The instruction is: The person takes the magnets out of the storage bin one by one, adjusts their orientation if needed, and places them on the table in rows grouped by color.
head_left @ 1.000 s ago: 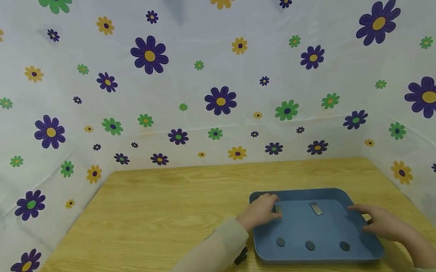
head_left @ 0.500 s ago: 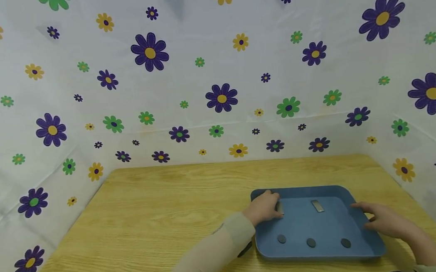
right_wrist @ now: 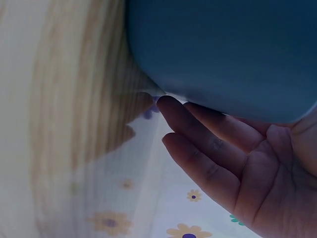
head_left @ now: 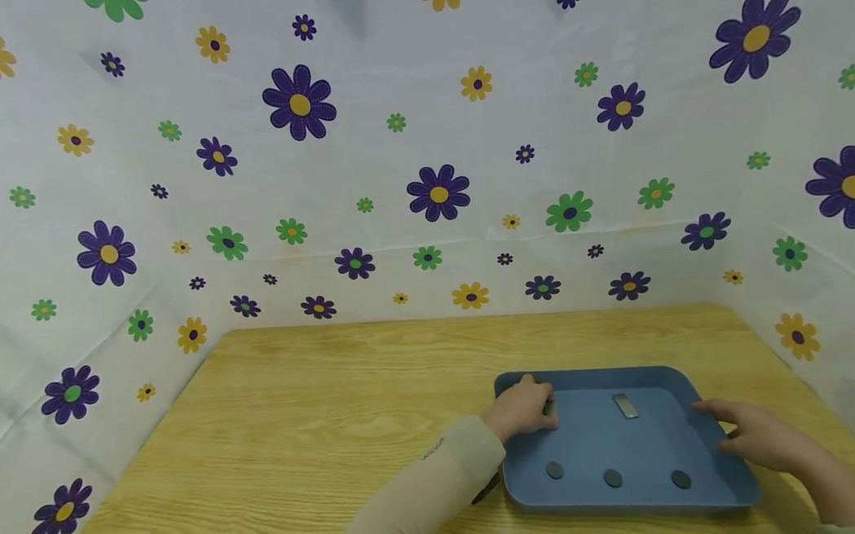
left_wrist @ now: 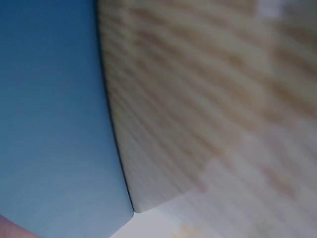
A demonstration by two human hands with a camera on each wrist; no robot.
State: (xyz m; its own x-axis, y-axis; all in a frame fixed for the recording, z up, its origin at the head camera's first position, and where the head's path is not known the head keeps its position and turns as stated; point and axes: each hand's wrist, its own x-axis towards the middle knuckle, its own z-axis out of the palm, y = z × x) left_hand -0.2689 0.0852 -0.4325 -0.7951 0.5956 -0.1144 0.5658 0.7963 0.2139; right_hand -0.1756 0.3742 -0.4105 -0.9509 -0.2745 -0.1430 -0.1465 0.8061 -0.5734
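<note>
A blue tray lies on the wooden table. Over its back left corner, my left hand pinches a small silvery rectangular plate between thumb and fingers, which partly cover it. A second such plate lies flat toward the tray's back, right of the middle. Along the front lie three dark grey round discs: a left disc, a middle disc and a right disc. At the tray's right side, my right hand rests with loosely extended fingers at the rim; several fingers show outside the wall.
Wooden tabletop stretches away to the left of the tray. A white cloth with printed flowers hangs behind the table and along both sides.
My left thumb and fingers have drawn together on the plate at the tray's left. My right hand keeps its place by the rim, and the head view has shifted slightly.
</note>
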